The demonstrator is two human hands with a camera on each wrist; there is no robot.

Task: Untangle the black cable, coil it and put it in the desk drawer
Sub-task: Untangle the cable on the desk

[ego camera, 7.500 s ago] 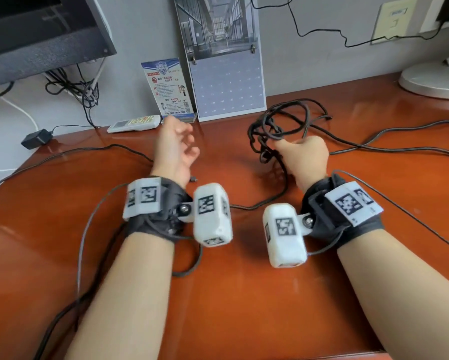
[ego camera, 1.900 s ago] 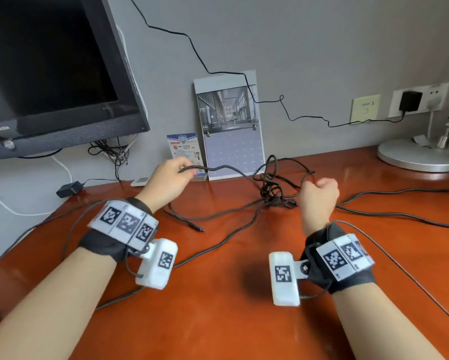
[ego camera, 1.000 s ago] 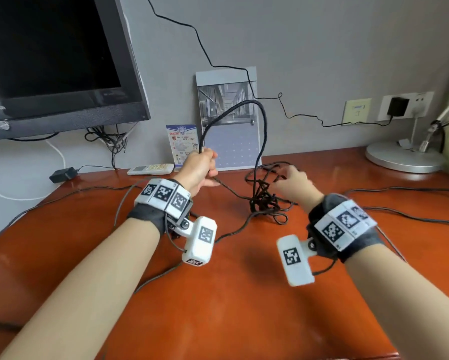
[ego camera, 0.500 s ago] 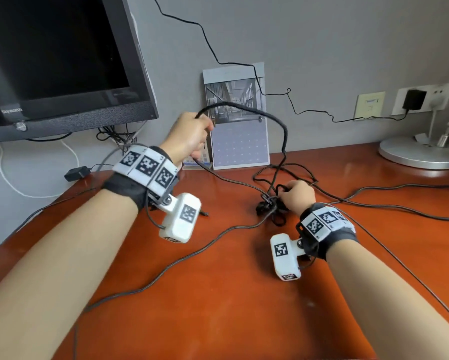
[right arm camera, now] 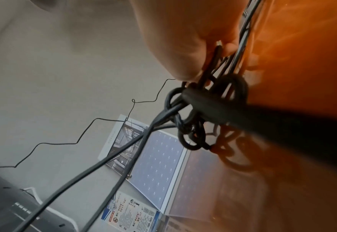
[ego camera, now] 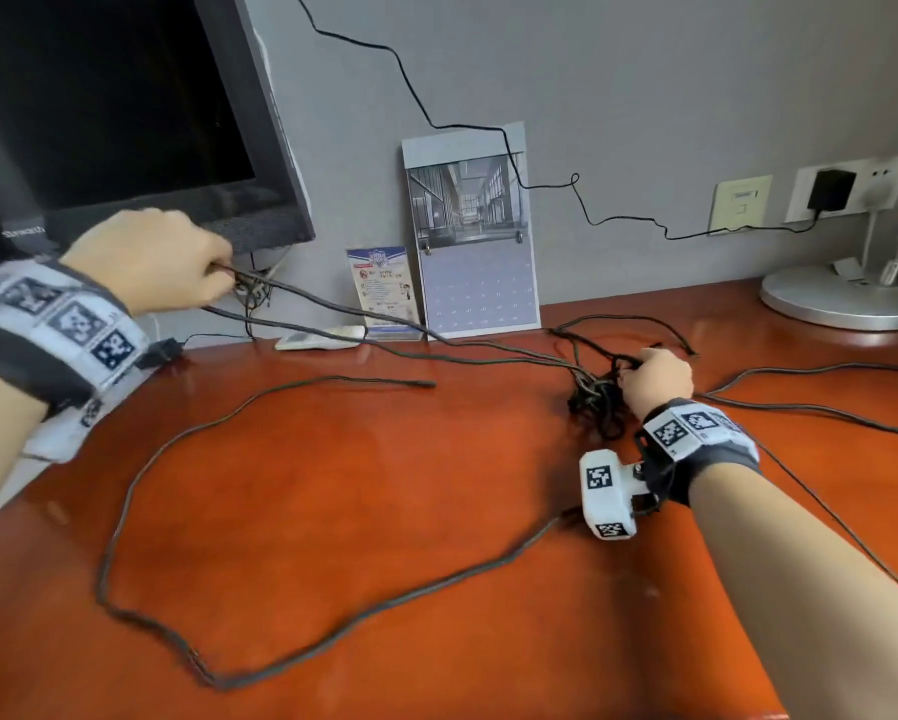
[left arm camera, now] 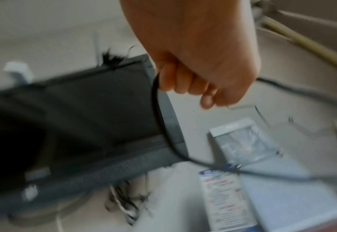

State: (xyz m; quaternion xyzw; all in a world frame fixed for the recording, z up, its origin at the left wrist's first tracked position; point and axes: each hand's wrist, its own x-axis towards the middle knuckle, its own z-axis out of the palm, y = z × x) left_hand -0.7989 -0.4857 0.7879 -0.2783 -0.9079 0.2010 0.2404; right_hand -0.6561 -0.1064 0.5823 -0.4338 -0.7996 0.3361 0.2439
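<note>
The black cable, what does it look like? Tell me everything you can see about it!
The black cable is long, thin and looks rubbery. One slack stretch loops wide across the orange-brown desk, ending in a loose tip. Near the right hand it bunches into a tight knot of small loops, pinned in that hand's grip. From the knot, taut strands run up to the raised left hand, whose fingers curl round them. It isn't coiled yet.

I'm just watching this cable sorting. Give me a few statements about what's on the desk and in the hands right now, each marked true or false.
1. The left hand grips strands of the black cable. True.
2. The right hand lies flat and empty. False: it holds the knot on the desk.
3. The cable is coiled. False: it sprawls loose.
4. A calendar leans against the wall. True.
</note>
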